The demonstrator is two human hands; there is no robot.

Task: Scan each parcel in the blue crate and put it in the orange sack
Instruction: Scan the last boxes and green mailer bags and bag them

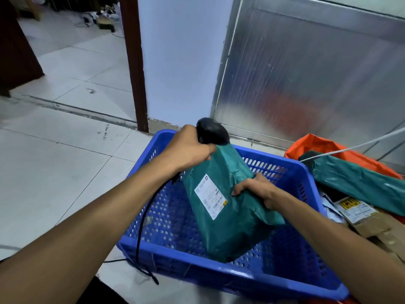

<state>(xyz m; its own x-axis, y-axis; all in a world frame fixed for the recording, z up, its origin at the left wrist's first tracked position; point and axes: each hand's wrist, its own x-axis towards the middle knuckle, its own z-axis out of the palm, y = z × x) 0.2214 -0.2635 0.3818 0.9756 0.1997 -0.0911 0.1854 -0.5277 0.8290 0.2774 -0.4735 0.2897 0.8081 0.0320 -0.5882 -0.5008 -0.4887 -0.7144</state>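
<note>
A green plastic parcel (228, 224) with a white label facing up stands tilted inside the blue crate (219, 275). My right hand (259, 189) grips the parcel's right edge. My left hand (188, 148) grips a black handheld scanner (213, 130) just above the parcel's top end, its black cable trailing down over the crate's left wall. The orange sack (315, 143) lies open at the right and holds another green parcel (359, 183) and brown cardboard parcels (370, 224).
The crate sits on a pale tiled floor (54, 172). A white wall and a dark door frame (135, 84) rise behind it, with a metal panel (306, 73) to the right. A white cable (355, 147) crosses above the sack.
</note>
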